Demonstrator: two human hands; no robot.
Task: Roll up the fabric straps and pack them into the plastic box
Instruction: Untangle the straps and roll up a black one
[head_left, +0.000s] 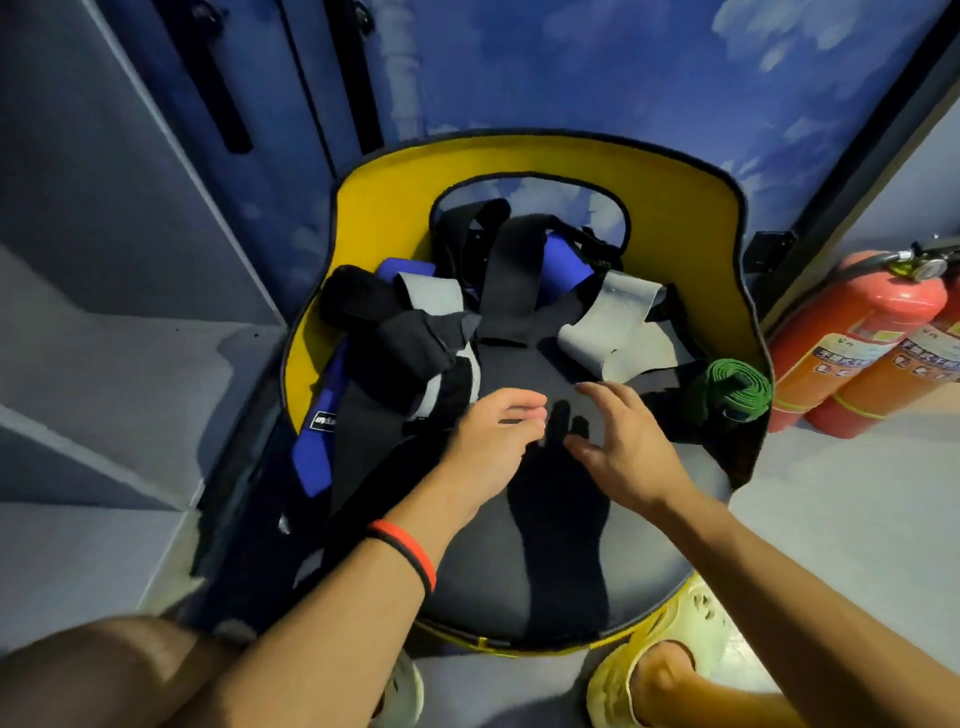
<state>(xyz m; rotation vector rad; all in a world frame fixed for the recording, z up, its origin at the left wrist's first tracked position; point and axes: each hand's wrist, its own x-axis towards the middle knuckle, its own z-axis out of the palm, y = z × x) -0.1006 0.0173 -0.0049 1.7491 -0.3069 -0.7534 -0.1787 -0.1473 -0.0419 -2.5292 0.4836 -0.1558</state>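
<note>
A heap of fabric straps lies on a round dark seat (519, 582) with a yellow back (691, 208): black straps (400, 332), blue ones (314, 452), grey ends (618, 322). A rolled green strap (732, 382) sits at the seat's right edge. My left hand (498, 436) hovers over the seat's middle with fingers loosely bent, holding nothing. My right hand (618, 441) is beside it, fingers spread, also holding nothing. No plastic box is in view.
Two red fire extinguishers (857, 338) stand on the floor at the right. Blue lockers or panels (130, 156) rise at the left and a blue wall behind. My feet in yellow clogs (670, 670) are in front of the seat.
</note>
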